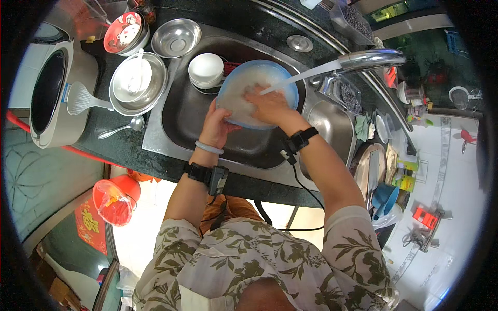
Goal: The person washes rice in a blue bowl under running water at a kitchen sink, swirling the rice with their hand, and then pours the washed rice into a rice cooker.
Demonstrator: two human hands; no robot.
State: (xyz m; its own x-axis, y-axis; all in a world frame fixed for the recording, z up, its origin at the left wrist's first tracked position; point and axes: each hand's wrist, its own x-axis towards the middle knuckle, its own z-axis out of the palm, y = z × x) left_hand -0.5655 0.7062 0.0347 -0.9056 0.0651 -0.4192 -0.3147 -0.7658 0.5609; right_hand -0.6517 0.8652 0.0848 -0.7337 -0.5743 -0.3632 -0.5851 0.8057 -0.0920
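Observation:
A blue-rimmed basin (294, 83) of cloudy whitish water is held over the large steel sink compartment (186, 112). My left hand (218, 120) grips its near left rim, thumb on the edge and fingers below. My right hand (270, 103) reaches inside, its fingertips sunk in the cloudy water, so what they touch is hidden. From the chrome faucet (369, 61) a stream of water (299, 77) runs into the basin beside my right hand. Stacked white bowls (206, 69) stand in the sink, just left of the basin.
Left of the sink are a steel bowl (177, 38), a larger steel bowl (163, 93) holding a white bowl and spoon, a metal spoon (132, 125), and a rice cooker (83, 74) with a rice paddle (79, 99). A cleaver (372, 169) and blue jug (385, 200) stand right.

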